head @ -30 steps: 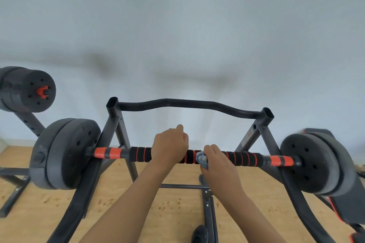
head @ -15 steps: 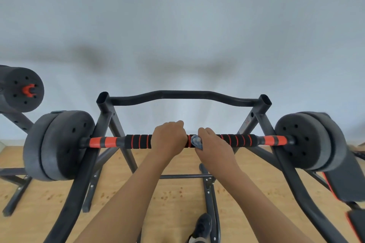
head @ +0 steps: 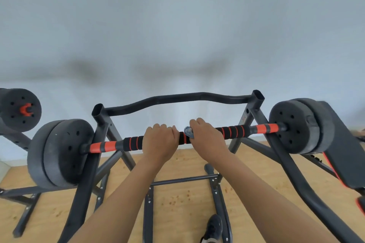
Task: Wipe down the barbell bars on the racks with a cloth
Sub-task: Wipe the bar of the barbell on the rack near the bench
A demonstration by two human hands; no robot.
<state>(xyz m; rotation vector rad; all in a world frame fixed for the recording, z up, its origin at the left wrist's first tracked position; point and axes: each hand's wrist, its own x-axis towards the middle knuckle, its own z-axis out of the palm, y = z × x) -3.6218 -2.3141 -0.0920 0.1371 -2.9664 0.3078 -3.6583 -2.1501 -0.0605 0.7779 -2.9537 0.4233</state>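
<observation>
A black metal rack (head: 101, 124) stands on the wooden floor (head: 177, 199). A bar (head: 132, 143) with red and black stripes lies across the rack's two side arms. Round black weights sit on both ends of the bar, the left weights (head: 59, 152) and the right weights (head: 292, 126), just outside the rack. A second rack (head: 15, 138) stands on the floor at the far left. A black bench (head: 347, 154) is on the right. A dark shoe (head: 213, 229) stands on the floor at the bottom.
</observation>
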